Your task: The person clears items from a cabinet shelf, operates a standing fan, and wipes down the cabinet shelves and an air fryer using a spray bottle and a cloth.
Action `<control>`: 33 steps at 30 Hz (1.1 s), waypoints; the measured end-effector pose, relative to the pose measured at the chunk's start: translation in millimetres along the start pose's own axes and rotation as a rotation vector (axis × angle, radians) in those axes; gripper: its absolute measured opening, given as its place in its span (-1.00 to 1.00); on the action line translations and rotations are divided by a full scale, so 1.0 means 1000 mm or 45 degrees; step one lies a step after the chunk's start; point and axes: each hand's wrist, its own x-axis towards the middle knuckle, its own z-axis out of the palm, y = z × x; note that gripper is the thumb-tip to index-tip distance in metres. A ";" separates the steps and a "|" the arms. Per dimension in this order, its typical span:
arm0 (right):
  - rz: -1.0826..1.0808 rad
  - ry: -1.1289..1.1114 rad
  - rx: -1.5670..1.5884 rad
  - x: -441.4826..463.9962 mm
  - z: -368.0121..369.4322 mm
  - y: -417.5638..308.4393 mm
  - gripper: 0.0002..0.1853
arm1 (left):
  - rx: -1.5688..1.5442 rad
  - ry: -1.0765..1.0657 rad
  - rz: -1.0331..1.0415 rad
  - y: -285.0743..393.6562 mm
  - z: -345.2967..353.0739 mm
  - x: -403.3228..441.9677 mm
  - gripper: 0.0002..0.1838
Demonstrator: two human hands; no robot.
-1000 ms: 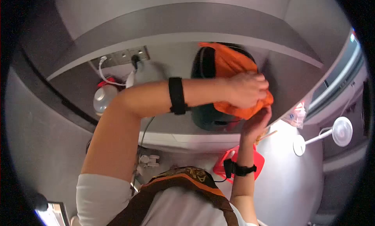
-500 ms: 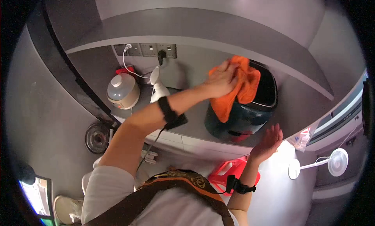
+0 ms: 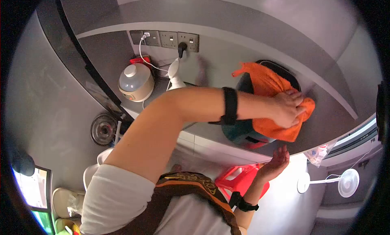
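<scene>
My left hand (image 3: 287,109) is on an orange cloth (image 3: 268,78), its fingers bent over the fabric. The cloth lies spread across the top of a dark green appliance (image 3: 235,131) with a black rim and hangs down its front right side. Below the appliance, near the front edge of the counter, my right hand (image 3: 276,164) is held palm up with curled, parted fingers and nothing in it. It does not touch the cloth.
On the counter (image 3: 211,131) stand a white-lidded appliance (image 3: 137,82) and a white handheld device (image 3: 174,72); cords run to wall sockets (image 3: 168,39). A shelf overhangs them. Below are a red stool (image 3: 239,180) and a white fan (image 3: 348,183).
My left hand has swept across the appliance top to the right, carrying the cloth, which is more spread out now. My right hand, earlier at the cloth's edge, is away from it.
</scene>
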 end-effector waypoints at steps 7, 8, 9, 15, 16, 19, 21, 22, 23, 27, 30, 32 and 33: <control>0.065 0.013 -0.035 -0.005 0.003 0.006 -0.57 | 0.237 0.529 0.167 -0.017 -0.006 -0.107 -0.40; 0.075 0.010 -0.027 -0.006 0.003 0.007 -0.57 | 0.172 0.567 0.039 -0.022 -0.007 -0.116 -0.41; 0.071 0.012 -0.032 -0.007 0.006 0.005 -0.57 | 0.167 0.570 0.041 -0.027 -0.002 -0.122 -0.41; 0.100 -0.083 0.015 -0.015 0.031 0.006 -0.58 | -0.509 1.231 -0.461 -0.039 0.081 -0.156 -0.38; 0.075 -0.063 -0.028 -0.021 0.038 0.005 -0.59 | -0.598 1.286 -0.500 -0.041 0.105 -0.166 -0.42; 0.060 -0.082 -0.033 -0.023 0.038 0.015 -0.63 | -0.980 1.361 -0.570 -0.051 0.158 -0.188 -0.44; 0.081 -0.119 0.002 -0.030 0.032 0.031 -0.65 | -1.570 1.349 -0.615 -0.057 0.188 -0.204 -0.41; 0.049 -0.131 -0.060 -0.035 0.030 0.039 -0.68 | -1.866 1.323 -0.632 -0.062 0.204 -0.212 -0.40; 0.019 -0.140 -0.123 -0.041 0.028 0.045 -0.70 | -2.164 1.281 -0.647 -0.069 0.221 -0.222 -0.38; 0.396 -0.613 -0.465 -0.084 0.040 0.064 -0.65 | -0.674 -0.678 -1.357 -0.098 0.277 -0.239 -0.49; 1.127 -0.611 -0.379 -0.109 0.079 0.063 -0.49 | -1.304 0.600 -0.761 -0.018 0.190 -0.285 -0.56; 1.363 -0.657 0.327 -0.110 0.076 0.093 -0.49 | -0.942 -0.166 -0.713 -0.005 0.172 -0.298 -0.61; 1.446 -0.698 0.303 -0.108 0.075 0.095 -0.51 | -0.748 -0.527 -0.632 0.003 0.165 -0.300 -0.63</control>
